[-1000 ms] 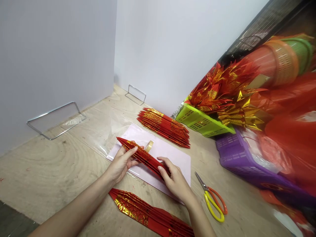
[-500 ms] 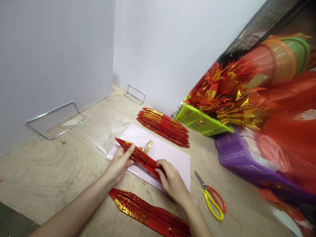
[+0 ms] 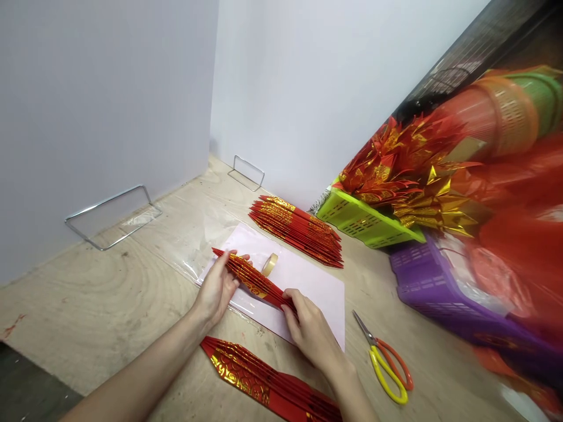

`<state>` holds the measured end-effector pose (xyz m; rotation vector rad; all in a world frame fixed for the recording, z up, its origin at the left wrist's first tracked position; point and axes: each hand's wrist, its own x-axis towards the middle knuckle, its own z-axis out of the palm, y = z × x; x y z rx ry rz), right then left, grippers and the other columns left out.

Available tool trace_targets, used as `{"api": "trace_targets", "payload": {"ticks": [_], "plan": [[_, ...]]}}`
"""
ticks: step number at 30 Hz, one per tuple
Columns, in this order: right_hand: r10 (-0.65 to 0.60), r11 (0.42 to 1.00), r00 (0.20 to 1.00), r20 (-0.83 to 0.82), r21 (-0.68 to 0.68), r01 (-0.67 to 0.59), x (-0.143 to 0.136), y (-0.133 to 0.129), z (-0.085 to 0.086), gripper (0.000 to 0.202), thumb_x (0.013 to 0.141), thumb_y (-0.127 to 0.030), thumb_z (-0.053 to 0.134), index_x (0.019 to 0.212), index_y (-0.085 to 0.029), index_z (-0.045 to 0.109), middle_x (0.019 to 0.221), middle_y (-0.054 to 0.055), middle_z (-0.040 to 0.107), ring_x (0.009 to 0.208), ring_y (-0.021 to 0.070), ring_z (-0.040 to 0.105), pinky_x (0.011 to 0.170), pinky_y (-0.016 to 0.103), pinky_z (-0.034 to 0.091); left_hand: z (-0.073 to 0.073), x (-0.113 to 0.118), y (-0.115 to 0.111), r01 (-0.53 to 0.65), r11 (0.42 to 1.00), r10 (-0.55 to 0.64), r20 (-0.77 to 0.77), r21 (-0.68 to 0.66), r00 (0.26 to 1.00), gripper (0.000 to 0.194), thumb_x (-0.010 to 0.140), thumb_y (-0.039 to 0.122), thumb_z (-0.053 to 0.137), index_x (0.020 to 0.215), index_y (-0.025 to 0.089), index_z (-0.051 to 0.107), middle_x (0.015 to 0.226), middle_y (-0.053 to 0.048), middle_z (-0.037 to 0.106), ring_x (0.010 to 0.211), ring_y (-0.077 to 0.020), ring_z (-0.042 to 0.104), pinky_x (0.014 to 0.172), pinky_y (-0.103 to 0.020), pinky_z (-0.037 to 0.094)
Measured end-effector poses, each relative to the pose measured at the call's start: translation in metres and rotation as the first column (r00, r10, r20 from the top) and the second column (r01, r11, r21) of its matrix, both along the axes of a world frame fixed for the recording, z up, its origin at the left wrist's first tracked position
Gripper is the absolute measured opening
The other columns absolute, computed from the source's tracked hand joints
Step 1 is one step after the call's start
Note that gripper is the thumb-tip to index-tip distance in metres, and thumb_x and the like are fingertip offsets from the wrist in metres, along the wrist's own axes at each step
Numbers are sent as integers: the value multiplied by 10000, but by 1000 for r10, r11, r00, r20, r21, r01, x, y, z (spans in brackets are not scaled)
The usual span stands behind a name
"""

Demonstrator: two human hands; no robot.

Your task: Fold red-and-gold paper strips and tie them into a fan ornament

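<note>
A pleated bundle of red and gold paper (image 3: 257,280) is held between my two hands, tilted down to the right above a pale pink sheet (image 3: 316,296). My left hand (image 3: 219,287) grips its pointed left end, thumb on top. At the lower right end, my right hand (image 3: 308,322) pinches it between thumb and fingers. A roll of tape (image 3: 270,265) stands on the sheet just behind the bundle. Nearer to me lies another folded red and gold paper stack (image 3: 259,378), partly under my right forearm. Behind the sheet sits a larger stack of folded red papers (image 3: 295,230).
Scissors (image 3: 385,360) with yellow and orange handles lie right of the sheet. Beyond are a green basket (image 3: 369,220) of red and gold paper ornaments and a purple basket (image 3: 440,293) with plastic bags. Wire stands (image 3: 115,217) support white panels at the back and left.
The camera view has shifted slightly, so everything sits a little further right and lower. My left thumb has slid toward the bundle's pointed tip; both hands still hold it.
</note>
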<state>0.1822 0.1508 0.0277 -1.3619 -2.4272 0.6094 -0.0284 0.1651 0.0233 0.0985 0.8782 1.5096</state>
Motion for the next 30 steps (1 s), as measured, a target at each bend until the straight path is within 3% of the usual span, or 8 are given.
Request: {"api": "trace_targets", "payload": {"ticks": [4, 10, 21, 30], "plan": [[3, 1000, 999, -35, -9, -3, 1, 1, -1, 136, 938, -146, 392, 1008, -234, 469, 931, 30, 634, 830, 192, 612, 731, 316, 476, 3, -8, 6, -38, 999, 41, 170, -19, 985, 430, 983, 425, 315, 924, 124, 615, 874, -149, 713, 829, -253, 704, 734, -391, 566], [3, 1000, 1000, 2, 3, -3, 0, 1, -1, 127, 919, -152, 413, 979, -229, 494, 896, 31, 638, 812, 196, 603, 722, 320, 475, 2, -11, 10, -64, 995, 81, 279, -73, 957, 451, 993, 345, 289, 733, 134, 590, 698, -103, 661, 722, -224, 688, 752, -401, 569], [8, 999, 1000, 30, 34, -9, 3, -2, -4, 103, 932, -156, 424, 955, -225, 499, 887, 38, 619, 814, 200, 582, 727, 332, 472, 7, -14, 11, -50, 992, 83, 306, -115, 948, 416, 954, 252, 299, 641, 149, 553, 660, -97, 617, 754, -248, 681, 754, -451, 573], [38, 998, 996, 75, 56, -42, 0, -1, -1, 151, 972, -153, 354, 936, -225, 483, 901, 49, 608, 796, 203, 572, 706, 340, 476, 3, -19, 14, -97, 985, 124, 203, -140, 971, 333, 966, 212, 319, 809, 112, 595, 815, -137, 689, 779, -225, 698, 744, -395, 582]]}}
